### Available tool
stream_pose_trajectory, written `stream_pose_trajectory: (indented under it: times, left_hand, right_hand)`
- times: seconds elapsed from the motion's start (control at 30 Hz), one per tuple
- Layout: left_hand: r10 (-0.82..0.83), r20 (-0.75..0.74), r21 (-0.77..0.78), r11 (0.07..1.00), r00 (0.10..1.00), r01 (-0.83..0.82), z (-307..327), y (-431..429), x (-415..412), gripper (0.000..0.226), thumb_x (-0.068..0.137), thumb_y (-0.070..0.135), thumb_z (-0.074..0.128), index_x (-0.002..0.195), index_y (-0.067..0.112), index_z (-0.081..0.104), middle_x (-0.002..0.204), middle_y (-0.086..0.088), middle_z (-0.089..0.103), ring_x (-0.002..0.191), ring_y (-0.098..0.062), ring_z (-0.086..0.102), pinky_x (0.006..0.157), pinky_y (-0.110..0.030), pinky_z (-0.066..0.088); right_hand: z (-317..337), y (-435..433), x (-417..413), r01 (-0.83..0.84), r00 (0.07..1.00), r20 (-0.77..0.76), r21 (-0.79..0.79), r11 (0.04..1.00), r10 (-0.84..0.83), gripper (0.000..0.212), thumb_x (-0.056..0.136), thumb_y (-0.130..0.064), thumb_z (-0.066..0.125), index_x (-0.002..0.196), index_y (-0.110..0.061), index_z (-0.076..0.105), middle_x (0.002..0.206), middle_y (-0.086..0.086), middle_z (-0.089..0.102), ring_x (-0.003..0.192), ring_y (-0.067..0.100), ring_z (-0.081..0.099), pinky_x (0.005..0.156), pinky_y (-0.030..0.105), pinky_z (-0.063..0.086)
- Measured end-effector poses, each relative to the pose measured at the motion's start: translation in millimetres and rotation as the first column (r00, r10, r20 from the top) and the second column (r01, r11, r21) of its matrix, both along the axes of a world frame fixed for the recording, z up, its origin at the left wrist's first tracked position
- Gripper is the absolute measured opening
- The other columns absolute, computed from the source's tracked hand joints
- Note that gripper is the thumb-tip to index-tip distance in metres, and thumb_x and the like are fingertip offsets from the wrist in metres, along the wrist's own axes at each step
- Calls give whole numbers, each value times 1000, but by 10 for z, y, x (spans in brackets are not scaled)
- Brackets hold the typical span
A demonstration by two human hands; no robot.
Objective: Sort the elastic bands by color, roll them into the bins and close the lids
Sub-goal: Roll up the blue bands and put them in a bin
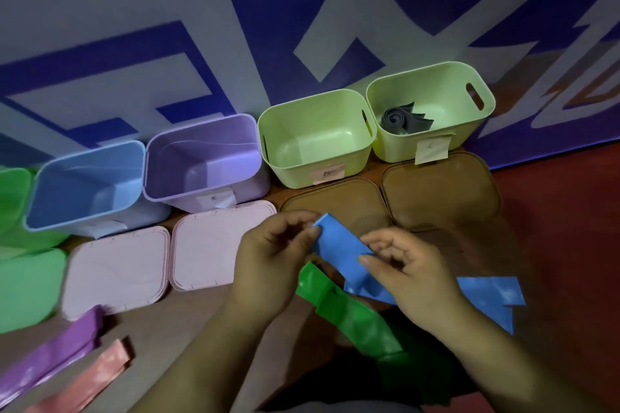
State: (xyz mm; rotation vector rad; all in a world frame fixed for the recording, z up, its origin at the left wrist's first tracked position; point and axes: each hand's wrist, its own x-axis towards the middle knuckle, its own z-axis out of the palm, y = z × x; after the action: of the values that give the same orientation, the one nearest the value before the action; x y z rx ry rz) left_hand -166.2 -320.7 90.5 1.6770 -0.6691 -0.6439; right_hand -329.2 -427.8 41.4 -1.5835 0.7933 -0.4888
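My left hand [271, 265] and my right hand [407, 275] both pinch a blue elastic band [339, 245] held above the table; its loose end trails off to the right. A green band [352, 315] lies under my hands. Purple [57, 349] and pink [90, 379] bands lie at the lower left. Open bins stand in a row: blue [84, 188], purple [201, 161], and two light green ones [315, 141] [432, 111]. The right-hand light green bin holds a rolled grey band [402, 119].
Lids lie flat in front of the bins: two pink ones [117, 275] [204, 245] and two brown ones [339, 201] [443, 188]. A green bin [10, 194] with its green lid [27, 292] sits at the far left. A blue-and-white banner wall rises right behind the bins.
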Motion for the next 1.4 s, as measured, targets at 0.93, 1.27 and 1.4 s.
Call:
stream_pose_trajectory:
  times: [0.93,1.27,1.4]
  left_hand:
    - [69,-324,415,906,944,77,-937,924,685,26,93,1,62,78,18,76,76,-4,73,74,-16,66,70,-35,60]
    - [105,-409,432,897,907,91,-1189,609,384,17,88,-1,69,81,14,73,71,-1,71,61,-9,62,54,-22,52]
    - [127,-418,434,897,899,76,-1176,551,321,14,87,-4,68,83,9,72,72,-4,71,60,-11,61,52,-21,52]
  right_hand:
    - [-787,660,471,8,930,-355,279,960,96,19,82,-6,74,79,-24,72,79,-4,76,78,12,69,75,28,52]
    - [-1188,-140,-72,-205,769,-639,-270,941,-15,33,83,-13,74,115,-16,69,120,3,65,113,22,59,87,17,34]
    - [-1296,-276,-48,-342,739,-671,-296,892,61,42,80,-8,74,121,-11,67,123,9,64,114,30,58,96,32,42]
